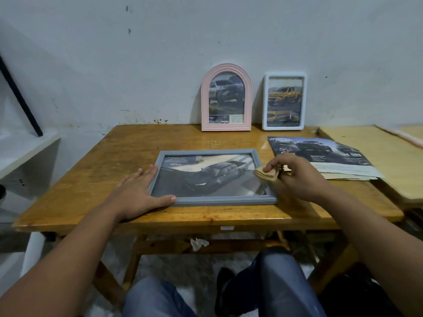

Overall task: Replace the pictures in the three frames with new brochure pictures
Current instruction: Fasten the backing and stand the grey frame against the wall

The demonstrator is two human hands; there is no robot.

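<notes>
I am pressing my flat left hand (139, 191) against the grey frame (214, 177) lying mid-desk (91, 179); my right hand (295, 175) is pinching a cloth (266, 173) on its glass. Behind it, the pink arched frame (226, 98) and white frame (285, 101) are standing filled. Task appears nearly complete.

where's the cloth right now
In the head view the folded tan cloth is pinched in the right hand, resting on the right edge of the grey frame lying flat, just left of the brochure.
</notes>
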